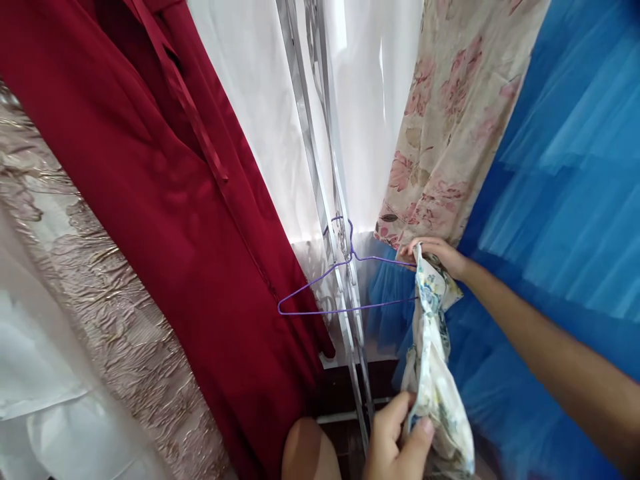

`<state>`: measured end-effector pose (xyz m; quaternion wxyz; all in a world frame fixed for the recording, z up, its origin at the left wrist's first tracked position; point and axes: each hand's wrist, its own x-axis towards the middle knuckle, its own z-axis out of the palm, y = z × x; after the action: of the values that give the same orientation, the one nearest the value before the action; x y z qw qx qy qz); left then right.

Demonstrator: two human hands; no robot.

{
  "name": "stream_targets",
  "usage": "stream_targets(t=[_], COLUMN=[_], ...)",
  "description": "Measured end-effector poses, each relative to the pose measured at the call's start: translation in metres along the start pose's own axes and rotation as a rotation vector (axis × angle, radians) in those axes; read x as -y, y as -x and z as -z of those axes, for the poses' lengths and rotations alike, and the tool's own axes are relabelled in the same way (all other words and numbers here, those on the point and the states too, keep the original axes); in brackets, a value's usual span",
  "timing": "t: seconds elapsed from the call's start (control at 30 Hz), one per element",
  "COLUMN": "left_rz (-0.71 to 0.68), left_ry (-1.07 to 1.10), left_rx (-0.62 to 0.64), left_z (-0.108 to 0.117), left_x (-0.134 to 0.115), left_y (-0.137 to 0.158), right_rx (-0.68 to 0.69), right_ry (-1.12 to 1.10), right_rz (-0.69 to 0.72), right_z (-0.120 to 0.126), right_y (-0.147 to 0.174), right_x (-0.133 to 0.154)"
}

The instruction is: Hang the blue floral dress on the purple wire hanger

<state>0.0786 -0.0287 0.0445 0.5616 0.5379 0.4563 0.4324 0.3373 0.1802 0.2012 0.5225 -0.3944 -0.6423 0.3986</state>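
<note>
A purple hanger (pixel 320 312) hangs by its hook at a metal rack. The right end of the hanger runs into a white garment (pixel 443 390) with a blue and yellow flower print. My right hand (pixel 435 257) reaches in from the right and is closed on the garment's upper edge, by the hanger's right arm; some of its fingers are behind the cloth. Lower down, my left hand (pixel 397 440) pinches the garment's edge between thumb and fingers. The cloth drapes in folds to the right of that hand. The hanger's left end is bare.
The metal rack's bars (pixel 313 127) run down the middle. A long red dress (pixel 165 220) and a textured pinkish garment (pixel 130 307) hang left. On the right hang a pink-flowered garment (pixel 440 133) and a blue tulle dress (pixel 565 200). A bare knee (pixel 310 450) shows below.
</note>
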Motion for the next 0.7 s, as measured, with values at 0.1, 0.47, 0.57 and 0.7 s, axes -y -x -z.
stream_targets(t=[0.1, 0.47, 0.57, 0.7], left_rz=[0.021, -0.165, -0.169, -0.193], left_ry=[-0.085, -0.554, -0.752, -0.896], left_rx=[-0.092, 0.182, 0.289, 0.105], left_z=[0.044, 0.177, 0.189, 0.215], left_x=[-0.013, -0.08, -0.085, -0.097], left_y=[-0.004, -0.045, -0.061, -0.1], right_rx=[0.142, 0.24, 0.182, 0.141], right_ry=[-0.071, -0.26, -0.312, -0.327], right_rz=[-0.064, -0.223, -0.256, -0.293], right_z=[-0.016, -0.042, -0.051, -0.056], right_y=[-0.001, 0.031, 0.036, 0.041], right_x=[0.006, 0.021, 0.022, 0.025])
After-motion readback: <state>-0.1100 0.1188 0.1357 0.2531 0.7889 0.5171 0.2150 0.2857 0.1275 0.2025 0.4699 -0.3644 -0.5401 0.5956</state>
